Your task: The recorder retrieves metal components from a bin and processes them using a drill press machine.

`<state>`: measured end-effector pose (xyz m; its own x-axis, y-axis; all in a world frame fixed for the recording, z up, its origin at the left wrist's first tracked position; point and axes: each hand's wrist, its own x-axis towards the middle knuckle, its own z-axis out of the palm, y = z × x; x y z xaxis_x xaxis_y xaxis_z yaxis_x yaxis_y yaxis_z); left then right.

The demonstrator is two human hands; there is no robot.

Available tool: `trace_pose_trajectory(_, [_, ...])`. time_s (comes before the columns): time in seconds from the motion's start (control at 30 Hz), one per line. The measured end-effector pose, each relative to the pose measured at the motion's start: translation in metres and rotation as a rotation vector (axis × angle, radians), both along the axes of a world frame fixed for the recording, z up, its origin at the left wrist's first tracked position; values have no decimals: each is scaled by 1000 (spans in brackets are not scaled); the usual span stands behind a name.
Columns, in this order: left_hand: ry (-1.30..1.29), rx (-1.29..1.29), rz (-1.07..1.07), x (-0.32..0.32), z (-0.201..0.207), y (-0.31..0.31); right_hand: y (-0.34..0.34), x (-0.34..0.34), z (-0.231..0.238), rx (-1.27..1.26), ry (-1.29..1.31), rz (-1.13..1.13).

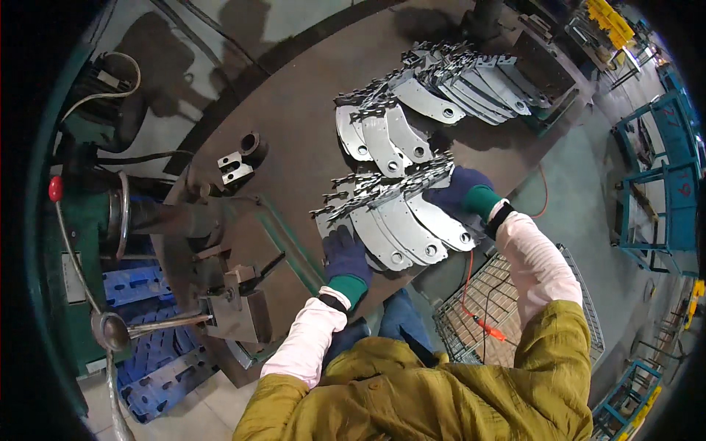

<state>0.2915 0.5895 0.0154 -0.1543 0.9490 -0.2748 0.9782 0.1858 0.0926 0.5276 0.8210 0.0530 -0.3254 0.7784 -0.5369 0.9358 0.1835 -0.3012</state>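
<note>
A near pile of curved grey metal plates [401,228], with toothed ends and round holes, lies on the brown bench between my hands. My left hand [344,253], in a dark blue glove, grips the pile's left end, fingers pointing away from me over the plate edge. At the opposite end, my right hand [460,192] in a matching glove is closed round the plates; its fingertips are partly hidden. Just beyond lies a smaller group of the same plates [382,140]. Farther right, a long overlapping row of plates [471,88] rests on the bench.
A green machine with a red-knobbed lever [56,188] stands at the left. On the bench are a metal ring [254,145], a notched block [234,169] and a vise-like fixture [239,312]. A wire basket [471,309] with an orange cable stands below right; blue racks [665,176] are beyond.
</note>
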Motion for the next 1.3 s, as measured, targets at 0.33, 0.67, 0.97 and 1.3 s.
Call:
trace_pose_trajectory(0.33, [-339,-139,-70,-20,65,-4,-35,42,77,-47,179,163])
trace_pose_trajectory(0.67, [-820,-36,258,-41,124,-122,-152,24,43,673,157,767])
trace_pose_trajectory(0.97, [-958,102,358,-74,127,-214,-154,-6,59,620,165,739])
trace_pose_trajectory(1.3, [-791,543,267,-91,144,-241,-199,-110,180,614,336,576])
